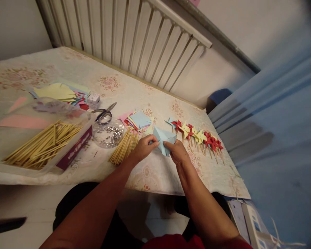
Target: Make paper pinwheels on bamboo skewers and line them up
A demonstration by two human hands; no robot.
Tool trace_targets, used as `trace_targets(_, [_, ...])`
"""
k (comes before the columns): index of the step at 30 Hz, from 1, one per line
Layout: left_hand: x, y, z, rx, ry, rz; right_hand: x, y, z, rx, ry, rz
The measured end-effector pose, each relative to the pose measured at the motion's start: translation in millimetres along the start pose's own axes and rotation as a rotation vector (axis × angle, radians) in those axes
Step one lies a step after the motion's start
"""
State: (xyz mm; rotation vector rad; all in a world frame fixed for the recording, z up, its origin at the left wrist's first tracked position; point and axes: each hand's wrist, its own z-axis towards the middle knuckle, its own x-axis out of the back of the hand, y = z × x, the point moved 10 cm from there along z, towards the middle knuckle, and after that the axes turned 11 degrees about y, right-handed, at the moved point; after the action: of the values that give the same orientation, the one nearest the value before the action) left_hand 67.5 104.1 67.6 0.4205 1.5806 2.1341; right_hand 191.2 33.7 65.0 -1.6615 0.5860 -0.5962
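Note:
A light blue paper pinwheel [166, 135], partly folded, is held above the cloth between both hands. My left hand [146, 147] pinches its left side near the middle. From the right, my right hand [178, 151] grips it with the thumb pressed close to the centre. Whether a pin sits at that centre is too small to tell. Just behind lies a stack of cut paper squares [140, 120], a blue one on top. Beside my left forearm is a bundle of thin wooden sticks [124, 147]. Finished pinwheels on sticks [199, 136] lie in a row to the right.
A clear plastic box [48, 169] of sticks stands at left. Near it are a round dish of metal pins [109, 135], scissors [105, 113], a small white box [93, 99] and paper pieces [55, 92]. A radiator [134, 38] lines the back; a blue curtain [269, 131] hangs right.

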Motion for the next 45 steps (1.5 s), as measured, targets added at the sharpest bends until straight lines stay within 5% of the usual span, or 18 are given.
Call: trace_targets(45, [8.7, 4.1, 0.1, 0.047, 0.105, 0.128, -14.0, 0.2, -9.9, -0.003, -0.06, 0.01])
